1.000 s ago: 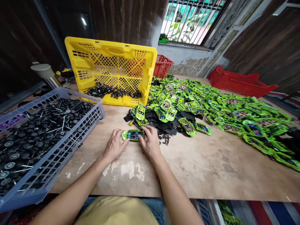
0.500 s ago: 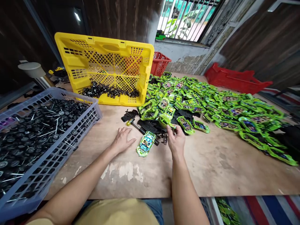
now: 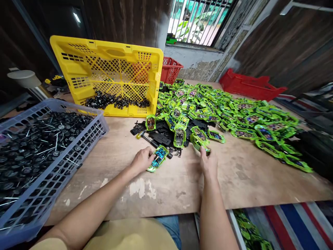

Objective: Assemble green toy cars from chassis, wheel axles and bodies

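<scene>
Your left hand has closed back onto the green toy car; half a second ago it lay flat on the desk beside it. The car sits tilted on the near middle of the desk, one end at the hammer, your left grip grasping its near-left end. Your right hand has swung right, off the black plates, and its fingertips now pinch a green shell at the near edge of the heap. By my reading, one car is finished and the next shell is being drawn. The grey basket of wheels stays at far left.
</scene>
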`<state>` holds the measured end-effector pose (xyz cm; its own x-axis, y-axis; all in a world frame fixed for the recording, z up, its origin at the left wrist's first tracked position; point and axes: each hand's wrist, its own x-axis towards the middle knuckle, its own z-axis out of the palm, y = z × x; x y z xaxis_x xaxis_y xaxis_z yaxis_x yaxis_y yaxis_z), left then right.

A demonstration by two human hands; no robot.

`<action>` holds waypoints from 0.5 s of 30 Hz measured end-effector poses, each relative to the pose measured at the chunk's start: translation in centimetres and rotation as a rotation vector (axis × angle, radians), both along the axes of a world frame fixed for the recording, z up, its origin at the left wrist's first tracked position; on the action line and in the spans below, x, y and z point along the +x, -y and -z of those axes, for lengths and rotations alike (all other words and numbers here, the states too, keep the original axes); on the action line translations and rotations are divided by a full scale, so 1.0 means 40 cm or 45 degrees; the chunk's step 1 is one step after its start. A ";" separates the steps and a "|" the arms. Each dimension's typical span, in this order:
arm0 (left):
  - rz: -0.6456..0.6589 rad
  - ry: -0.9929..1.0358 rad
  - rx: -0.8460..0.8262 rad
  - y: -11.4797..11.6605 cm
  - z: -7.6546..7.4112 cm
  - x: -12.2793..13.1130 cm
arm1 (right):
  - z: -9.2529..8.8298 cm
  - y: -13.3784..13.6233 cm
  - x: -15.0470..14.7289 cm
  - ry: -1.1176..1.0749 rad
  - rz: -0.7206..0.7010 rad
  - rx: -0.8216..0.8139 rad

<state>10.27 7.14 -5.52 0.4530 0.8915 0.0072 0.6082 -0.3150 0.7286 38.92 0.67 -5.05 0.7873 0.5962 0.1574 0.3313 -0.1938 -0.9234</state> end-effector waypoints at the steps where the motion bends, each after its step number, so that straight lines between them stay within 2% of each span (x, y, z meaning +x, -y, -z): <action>1: -0.007 0.013 -0.018 -0.003 -0.003 -0.016 | -0.005 0.006 -0.004 0.069 0.029 -0.042; 3: -0.018 0.041 -0.036 -0.006 -0.014 -0.050 | -0.021 0.013 -0.035 0.273 0.113 -0.096; 5: -0.016 0.098 -0.058 -0.005 -0.032 -0.076 | -0.040 0.012 -0.096 0.522 0.053 -0.064; 6: -0.005 0.143 -0.080 -0.004 -0.044 -0.085 | -0.049 0.009 -0.134 0.607 -0.074 -0.024; 7: 0.010 0.199 -0.110 -0.003 -0.056 -0.090 | -0.056 0.004 -0.175 0.621 -0.275 0.033; 9: 0.028 0.347 -0.209 -0.002 -0.079 -0.097 | -0.061 -0.007 -0.255 0.458 -0.734 0.083; 10: 0.016 0.443 -0.288 -0.002 -0.088 -0.099 | -0.059 -0.013 -0.288 0.362 -0.871 0.087; 11: -0.014 0.566 -0.390 0.000 -0.094 -0.102 | -0.053 -0.019 -0.316 0.275 -0.917 0.092; 12: -0.055 0.718 -0.500 0.004 -0.096 -0.105 | -0.046 -0.023 -0.337 0.212 -0.890 0.101; 15: -0.114 1.205 -0.718 0.028 -0.083 -0.109 | -0.022 -0.036 -0.376 0.151 -0.653 0.138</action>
